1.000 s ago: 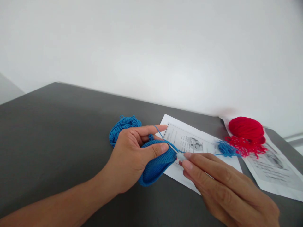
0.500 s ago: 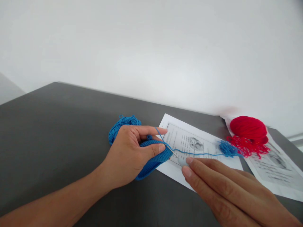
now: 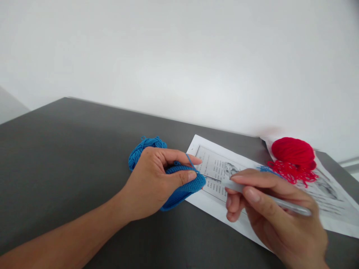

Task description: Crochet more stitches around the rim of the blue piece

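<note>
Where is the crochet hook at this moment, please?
In the head view, the crochet hook is right of centre, in the right hand, pointing toward the blue crocheted piece in the left hand.

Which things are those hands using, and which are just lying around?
In use:
Blue crocheted piece, in the left hand
Blue strand, over its index finger
Grey-handled tool, in the right hand

Lying about:
Red yarn ball, loose red yarn
Blue yarn bundle, small blue tangle; either may feed the strand
Printed sheets

Passage is offered over flat dark-grey tabletop (image 3: 70, 157), left of bare left hand (image 3: 153, 183); beyond that hand, way is blocked by bundled blue yarn skein (image 3: 143, 148), far right by round red yarn ball (image 3: 293, 152).
</note>
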`<action>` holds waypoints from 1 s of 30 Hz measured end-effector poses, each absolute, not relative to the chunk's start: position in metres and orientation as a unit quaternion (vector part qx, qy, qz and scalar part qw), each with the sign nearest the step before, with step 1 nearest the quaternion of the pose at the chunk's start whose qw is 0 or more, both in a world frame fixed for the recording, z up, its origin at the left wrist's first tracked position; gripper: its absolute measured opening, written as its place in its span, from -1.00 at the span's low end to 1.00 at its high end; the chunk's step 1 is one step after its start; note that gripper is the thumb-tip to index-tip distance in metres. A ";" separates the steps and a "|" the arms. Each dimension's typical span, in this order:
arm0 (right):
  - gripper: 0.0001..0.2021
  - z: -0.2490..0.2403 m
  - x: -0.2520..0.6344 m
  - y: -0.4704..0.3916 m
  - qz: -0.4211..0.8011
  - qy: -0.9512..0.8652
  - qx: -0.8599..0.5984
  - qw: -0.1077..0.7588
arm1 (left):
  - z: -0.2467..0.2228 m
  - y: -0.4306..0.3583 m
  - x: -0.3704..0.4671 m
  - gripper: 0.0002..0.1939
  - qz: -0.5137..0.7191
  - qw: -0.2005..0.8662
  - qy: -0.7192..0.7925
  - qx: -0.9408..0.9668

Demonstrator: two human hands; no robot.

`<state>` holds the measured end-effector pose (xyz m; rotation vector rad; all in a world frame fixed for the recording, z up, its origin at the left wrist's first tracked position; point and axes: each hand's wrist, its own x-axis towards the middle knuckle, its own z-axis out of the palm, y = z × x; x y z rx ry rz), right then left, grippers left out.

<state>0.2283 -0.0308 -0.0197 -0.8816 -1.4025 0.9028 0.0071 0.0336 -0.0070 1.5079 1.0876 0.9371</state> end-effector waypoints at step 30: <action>-0.73 -0.038 0.195 -0.034 0.262 -0.645 -0.423 0.580 | -0.008 0.015 0.019 -0.56 0.422 0.475 0.462 0.619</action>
